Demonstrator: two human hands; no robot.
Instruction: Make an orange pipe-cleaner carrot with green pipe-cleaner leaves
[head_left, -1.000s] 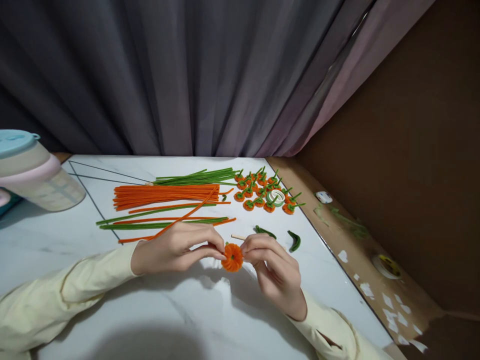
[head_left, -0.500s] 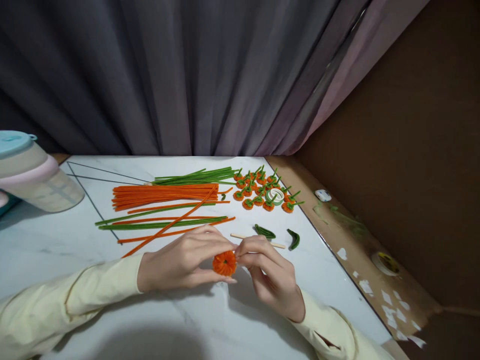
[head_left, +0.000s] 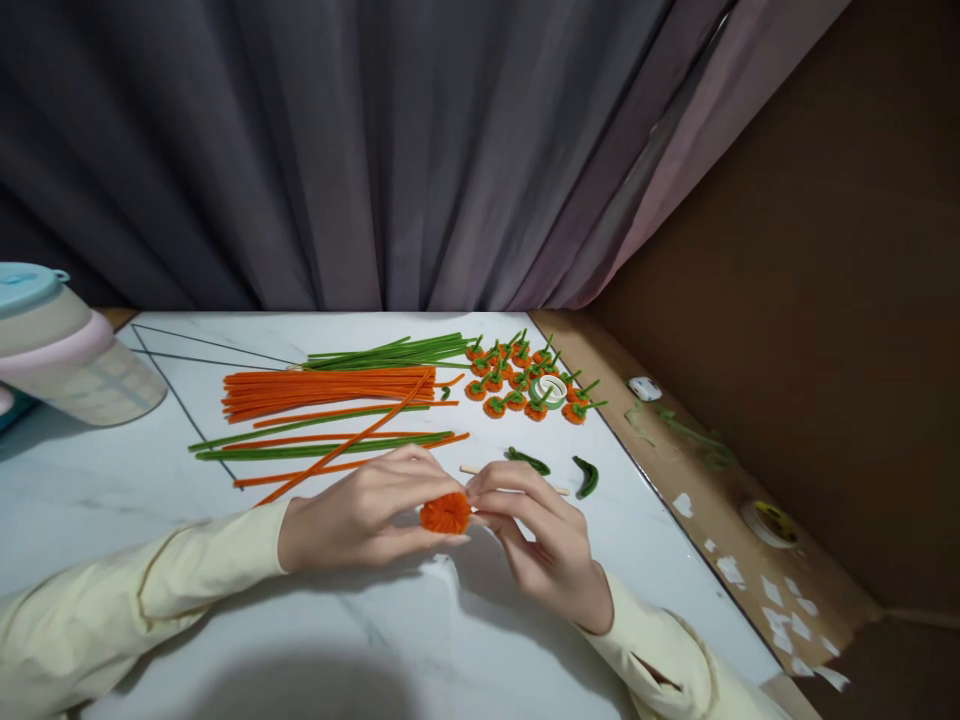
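An orange pipe-cleaner pumpkin (head_left: 446,514), round and fuzzy, is held above the table between my two hands. My left hand (head_left: 367,510) grips it from the left, thumb below and fingers above. The fingertips of my right hand (head_left: 529,525) pinch at its right side; whether they hold a strand there is hidden. Just beyond my fingers lies a thin wooden stick (head_left: 469,470), partly covered by my right hand. Near it rest a bent green pipe-cleaner piece (head_left: 529,460) and a curled green one (head_left: 586,477).
Behind my hands are a bundle of orange pipe cleaners (head_left: 330,390), a green bundle (head_left: 390,352) and several loose strands. Finished small pumpkins with green stems (head_left: 495,407) surround a tape roll (head_left: 550,390). A tumbler (head_left: 82,350) stands left. Paper scraps (head_left: 776,625) and another tape roll (head_left: 771,524) lie right.
The pumpkin has tilted in my fingers, so its centre hole no longer faces me squarely. Both hands have shifted slightly upward; the things on the table stay in place.
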